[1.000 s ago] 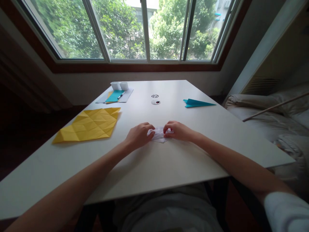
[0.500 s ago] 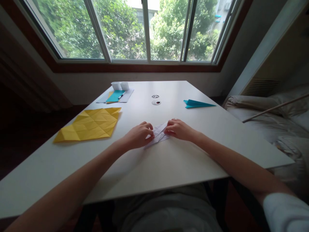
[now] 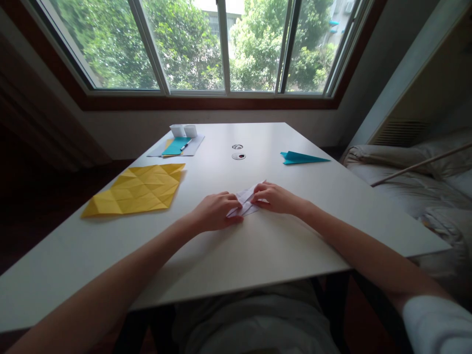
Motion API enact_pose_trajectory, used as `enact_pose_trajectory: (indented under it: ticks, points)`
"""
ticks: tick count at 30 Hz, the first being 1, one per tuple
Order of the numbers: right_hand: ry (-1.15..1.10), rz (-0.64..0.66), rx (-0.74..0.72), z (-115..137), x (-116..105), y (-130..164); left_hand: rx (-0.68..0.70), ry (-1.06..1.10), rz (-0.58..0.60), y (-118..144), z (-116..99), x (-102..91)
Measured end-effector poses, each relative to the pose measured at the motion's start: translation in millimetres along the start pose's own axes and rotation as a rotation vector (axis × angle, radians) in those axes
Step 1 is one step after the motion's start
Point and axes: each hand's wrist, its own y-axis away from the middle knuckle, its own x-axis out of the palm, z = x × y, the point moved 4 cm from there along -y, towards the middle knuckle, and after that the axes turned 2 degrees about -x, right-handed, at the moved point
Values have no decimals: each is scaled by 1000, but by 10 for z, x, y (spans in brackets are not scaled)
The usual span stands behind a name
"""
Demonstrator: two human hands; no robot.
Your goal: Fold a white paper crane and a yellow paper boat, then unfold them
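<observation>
Near the middle of the table [image 3: 258,246], between my 2 hands, lies the white paper [image 3: 246,202] — a small folded piece, flat on the top with 1 pointed end toward the window [image 3: 221,44].

What could go wrong, as I judge it: the paper is slim and the surface looks smooth, so any uneven press could let it slide and skew the crease. If 1 hand lifts while the other pushes, the layers may spring open or the point may crumple.

My left hand [image 3: 216,212] is curled, fingers bent and pressed down on the near-left end of the paper; I cannot tell whether it pinches an edge or only pins it. My right hand [image 3: 275,197] is also half closed, its fingertips [image 3: 257,195] bunched on the far-right part of the paper, seemingly nipping a flap, though the grip itself is too small to read. Neither hand is spread.

Off to the left sits a creased yellow sheet [image 3: 138,189], well apart — and a teal plane [image 3: 300,157] lies far right.
</observation>
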Motion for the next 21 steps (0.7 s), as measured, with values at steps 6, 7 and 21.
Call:
enact_pose_trajectory:
  ticks: [6,7,21]
  points:
    - [88,49,14,39,-6,-14,68,143,38,8,-111,-62]
    - [110,55,19,39,2,-15,104,170,48,16,-164,-76]
    - [-95,59,-35,43,61,-31,191,116,-28,9,81,-13]
